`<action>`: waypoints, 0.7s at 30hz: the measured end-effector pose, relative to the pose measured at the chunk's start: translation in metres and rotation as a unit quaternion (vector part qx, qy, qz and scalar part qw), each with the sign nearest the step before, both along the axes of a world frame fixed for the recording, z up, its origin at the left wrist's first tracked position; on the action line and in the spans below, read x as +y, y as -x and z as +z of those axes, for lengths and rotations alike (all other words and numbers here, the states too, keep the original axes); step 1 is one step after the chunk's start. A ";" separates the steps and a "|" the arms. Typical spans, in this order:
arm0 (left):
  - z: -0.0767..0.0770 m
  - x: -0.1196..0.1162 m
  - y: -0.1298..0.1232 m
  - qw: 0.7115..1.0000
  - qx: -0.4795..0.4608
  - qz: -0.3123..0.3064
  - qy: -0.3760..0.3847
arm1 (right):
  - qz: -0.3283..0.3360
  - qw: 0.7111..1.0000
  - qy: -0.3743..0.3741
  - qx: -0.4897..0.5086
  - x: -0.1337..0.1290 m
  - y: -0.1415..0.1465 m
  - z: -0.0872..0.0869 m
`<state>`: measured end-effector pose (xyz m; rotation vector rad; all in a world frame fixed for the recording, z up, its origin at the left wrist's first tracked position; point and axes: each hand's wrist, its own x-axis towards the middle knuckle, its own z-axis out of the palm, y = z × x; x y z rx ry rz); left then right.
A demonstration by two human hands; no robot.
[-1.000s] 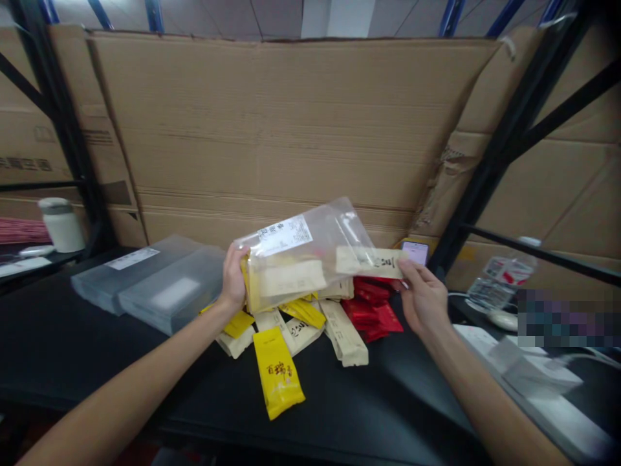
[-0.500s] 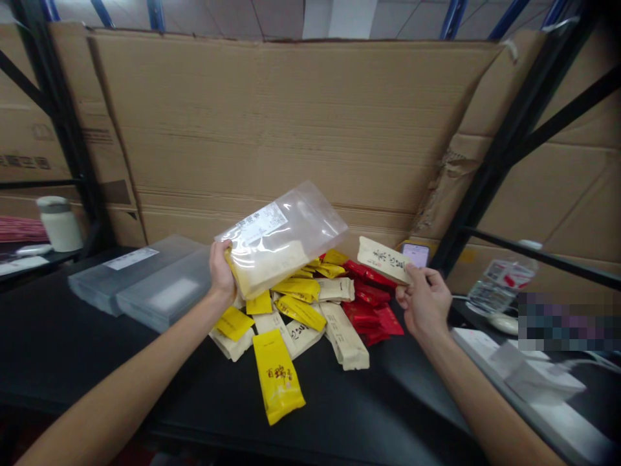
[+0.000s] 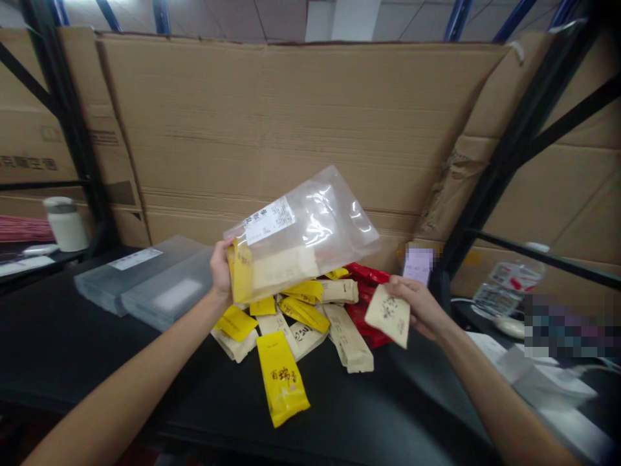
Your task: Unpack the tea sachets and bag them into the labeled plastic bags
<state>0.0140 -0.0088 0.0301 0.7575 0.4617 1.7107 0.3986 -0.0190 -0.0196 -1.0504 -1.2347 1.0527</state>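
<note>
Working over the black table [image 3: 402, 414], we have the clear bag [image 3: 334, 200] lifted above the loose packets [image 3: 283, 382], its free end angled up to the right, with cream and yellow packets showing inside. Our left hand [image 3: 222, 268] has its fingers wrapped round the bag's loaded lower-left end; an even, firm hold there should stop the contents sliding. Our right hand [image 3: 418, 303] pinches a cream packet [image 3: 389, 315] by its upper edge, beside the red packets [image 3: 365, 323] and apart from the bag. We would pinch it lightly, avoiding crushing, and spare the white label [image 3: 270, 221] any creasing.
</note>
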 end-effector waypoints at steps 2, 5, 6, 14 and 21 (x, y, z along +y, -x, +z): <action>0.001 -0.001 -0.001 1.000 -0.003 -0.001 0.002 | 0.097 0.993 0.048 -0.038 -0.005 0.004 0.001; 0.001 -0.001 -0.001 1.000 0.000 0.000 0.010 | 0.106 0.993 0.051 -0.005 -0.009 0.020 0.004; 0.001 -0.001 -0.001 1.000 0.000 0.003 0.012 | 0.089 0.995 0.038 0.028 -0.010 0.027 0.005; 0.001 0.006 0.003 0.999 -0.004 0.041 0.025 | 0.076 0.995 -0.047 0.036 -0.009 0.048 -0.001; -0.011 0.004 -0.009 0.995 0.094 0.010 0.008 | 0.033 0.923 -0.266 -0.277 -0.042 0.070 -0.006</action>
